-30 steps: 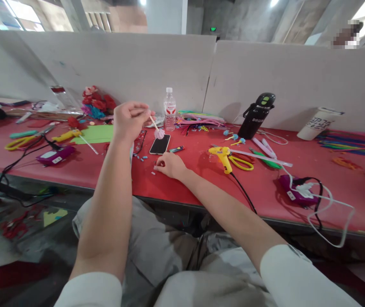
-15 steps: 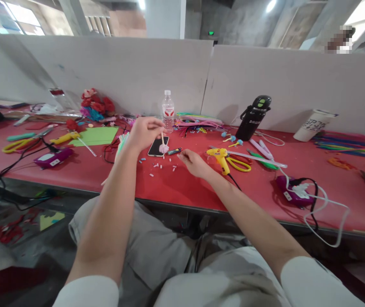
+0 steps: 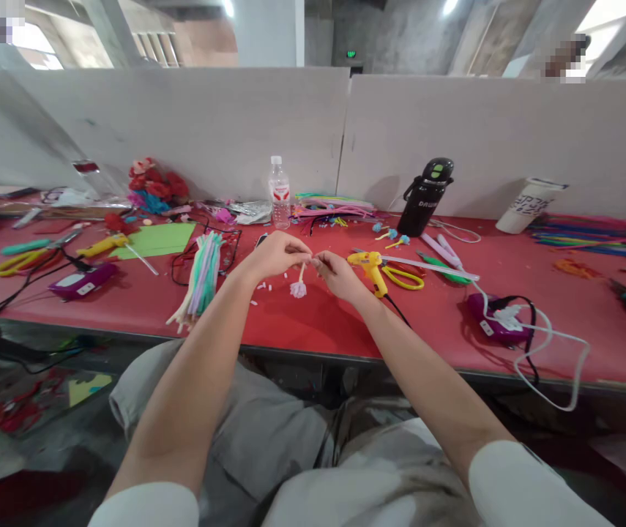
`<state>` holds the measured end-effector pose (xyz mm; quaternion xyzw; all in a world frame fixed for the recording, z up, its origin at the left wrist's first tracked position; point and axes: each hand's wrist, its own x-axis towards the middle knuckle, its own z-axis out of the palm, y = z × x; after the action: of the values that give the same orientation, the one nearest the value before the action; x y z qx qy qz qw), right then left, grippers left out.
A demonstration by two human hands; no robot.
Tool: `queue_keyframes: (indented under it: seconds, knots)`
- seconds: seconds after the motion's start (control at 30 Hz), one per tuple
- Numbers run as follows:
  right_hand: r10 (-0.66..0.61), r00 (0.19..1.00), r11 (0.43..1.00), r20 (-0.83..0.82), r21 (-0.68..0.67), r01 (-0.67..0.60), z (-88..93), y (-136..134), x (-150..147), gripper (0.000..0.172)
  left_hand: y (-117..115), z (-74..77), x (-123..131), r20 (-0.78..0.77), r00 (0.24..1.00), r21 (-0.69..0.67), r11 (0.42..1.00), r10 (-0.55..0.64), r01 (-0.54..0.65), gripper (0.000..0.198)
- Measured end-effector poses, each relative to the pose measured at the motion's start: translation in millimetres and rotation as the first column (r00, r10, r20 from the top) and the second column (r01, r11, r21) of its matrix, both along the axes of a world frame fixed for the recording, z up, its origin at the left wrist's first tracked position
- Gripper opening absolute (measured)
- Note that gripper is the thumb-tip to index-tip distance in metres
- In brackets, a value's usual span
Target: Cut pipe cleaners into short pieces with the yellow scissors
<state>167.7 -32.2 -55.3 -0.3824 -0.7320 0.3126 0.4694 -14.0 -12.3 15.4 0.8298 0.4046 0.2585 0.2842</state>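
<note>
A small pale-pink pipe-cleaner flower hangs head down above the red table, its cream stem pointing up. My left hand is closed in a pinch on the top of that stem. Beside it, my right hand is closed too, its fingertips meeting the left fingertips near the stem's end. What the right fingers hold, if anything, is hidden. Below and left of the flower lie several tiny pale clippings. My left hand covers most of a phone.
A yellow glue gun and yellow-handled scissors lie right of my hands. Left of them is a pipe-cleaner bundle. Behind stand a water bottle and a black flask. A purple power block sits far right with trailing cords.
My left hand has moved right and down with the flower, away from above the phone. Both hands' fingertips now meet. The view has shifted slightly to the right.
</note>
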Motion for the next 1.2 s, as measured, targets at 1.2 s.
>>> queue_keyframes:
  seconds: [1.2]
  knots:
    - [-0.037,0.978,0.993,-0.204,-0.116,0.013,-0.1,-3,9,0.042,0,15.3,-16,0.437,0.894,0.013,0.993,0.102,-0.119,0.023]
